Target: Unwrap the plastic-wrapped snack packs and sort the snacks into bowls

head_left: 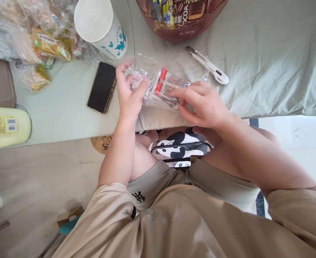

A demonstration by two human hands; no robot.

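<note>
My left hand (pixel 131 87) is closed around crumpled clear plastic wrapping (pixel 138 79), with the thumb pressed over it. To its right is a small see-through packet (pixel 171 86) with red marks at one end, dark printing and a square code. Clear film surrounds the packet, though I cannot tell whether the packet is inside it. My right hand (pixel 204 104) grips the packet's right end between bent fingers and thumb. Both hands are at the table's front edge. A white utility knife (pixel 208 66) lies just beyond my right hand, its dark blade end pointing up and left.
A black phone (pixel 102 87) and a white paper cup (pixel 104 32) stand left of my hands. Wrapped snacks (pixel 49 43) are heaped at the far left, above a yellow bottle (pixel 7 127). A dark red bowl (pixel 171 34) of packaged snacks is at the back of the cloth-covered table (pixel 276 68).
</note>
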